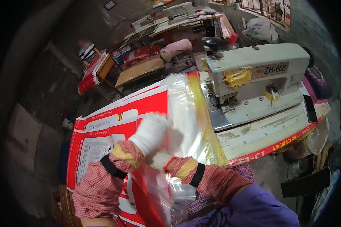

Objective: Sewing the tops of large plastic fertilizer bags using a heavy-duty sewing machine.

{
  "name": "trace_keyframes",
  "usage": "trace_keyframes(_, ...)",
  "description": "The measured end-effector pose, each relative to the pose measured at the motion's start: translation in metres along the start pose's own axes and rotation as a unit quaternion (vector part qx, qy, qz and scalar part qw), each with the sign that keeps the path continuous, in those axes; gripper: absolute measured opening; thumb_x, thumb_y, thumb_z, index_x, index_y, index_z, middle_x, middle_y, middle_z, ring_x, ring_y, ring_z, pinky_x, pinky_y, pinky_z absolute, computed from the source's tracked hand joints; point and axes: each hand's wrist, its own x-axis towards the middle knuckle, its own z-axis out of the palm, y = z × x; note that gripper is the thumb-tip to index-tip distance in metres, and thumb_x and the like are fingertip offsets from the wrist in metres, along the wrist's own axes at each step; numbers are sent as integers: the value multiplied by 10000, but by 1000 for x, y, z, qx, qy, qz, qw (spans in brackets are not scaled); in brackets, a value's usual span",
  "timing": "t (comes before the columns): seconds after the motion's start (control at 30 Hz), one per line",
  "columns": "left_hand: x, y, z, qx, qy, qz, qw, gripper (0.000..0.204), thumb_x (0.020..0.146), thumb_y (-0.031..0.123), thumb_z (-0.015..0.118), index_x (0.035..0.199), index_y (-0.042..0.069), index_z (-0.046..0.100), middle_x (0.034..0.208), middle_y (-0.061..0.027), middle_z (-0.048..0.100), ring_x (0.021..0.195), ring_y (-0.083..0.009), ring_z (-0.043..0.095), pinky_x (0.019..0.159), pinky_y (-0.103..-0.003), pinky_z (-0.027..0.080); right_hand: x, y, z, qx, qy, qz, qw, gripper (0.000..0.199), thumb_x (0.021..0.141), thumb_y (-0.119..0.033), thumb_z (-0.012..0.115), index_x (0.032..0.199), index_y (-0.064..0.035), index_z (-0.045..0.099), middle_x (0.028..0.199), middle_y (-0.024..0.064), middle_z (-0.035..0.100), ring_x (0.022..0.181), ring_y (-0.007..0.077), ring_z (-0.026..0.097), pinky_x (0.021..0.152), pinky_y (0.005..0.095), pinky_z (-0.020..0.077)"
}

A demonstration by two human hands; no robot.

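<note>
My left hand [152, 130], in a white glove, is over the red and white printed sacks [140, 110] at the edge of a clear plastic film [180, 104]. Motion smears its fingers, so I cannot make out a grip. Just below it, my right hand [160, 159], also gloved, reaches in over the clear film where it lies on the sacks. Its fingers are mostly hidden. Both forearms wear red checked sleeves with black bands. The film spreads between the sacks and the sewing machine, with a yellowish strip [204, 113] along its right side.
A pale industrial sewing machine [257, 75] stands at the right on a worn table [269, 132]. A dark phone-like slab [310, 109] lies at its right end. Behind are a wooden bench [140, 72], a pink cushion-like bundle [176, 50] and another stack of red sacks [91, 77]. A person [88, 51] is at the far left.
</note>
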Motion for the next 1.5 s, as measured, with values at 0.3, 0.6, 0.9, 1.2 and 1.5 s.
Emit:
trace_keyframes(0.3,26,-34,17,211,224,-145,941,150,748,121,540,895,94,552,715,-65,542,578,-229,600,517,-355,495,-5,5,-37,181,-135,165,960,276,829,-261,453,977,-71,589,793,168,623,704,361,601,628,424,482)
trace_keyframes(0.6,91,-117,-70,223,230,-141,937,72,705,131,552,760,92,578,641,-84,566,587,-270,611,523,-343,502,-58,-57,25,158,69,-38,984,429,746,-179,525,1152,-41,498,886,137,618,795,303,620,694,376,493)
trace_keyframes(0.9,132,-94,-121,184,116,-166,962,140,805,91,461,824,38,590,780,-163,625,758,-332,623,657,-403,502,-158,-11,-131,179,-181,297,920,418,765,-161,545,1153,-17,489,984,129,577,906,285,578,735,378,479)
trace_keyframes(1.2,161,-57,-114,171,81,-112,976,179,808,124,473,864,66,632,822,-136,647,786,-300,639,656,-394,515,-199,27,-169,230,226,455,830,595,704,-221,662,1226,-44,439,843,148,614,799,279,594,682,366,461)
trace_keyframes(1.5,178,-36,-104,163,69,-71,982,187,818,127,457,846,63,630,797,-133,644,772,-303,636,637,-393,503,-193,-11,-172,272,276,397,832,470,781,-80,534,1242,-40,452,739,108,583,660,260,573,609,357,460)
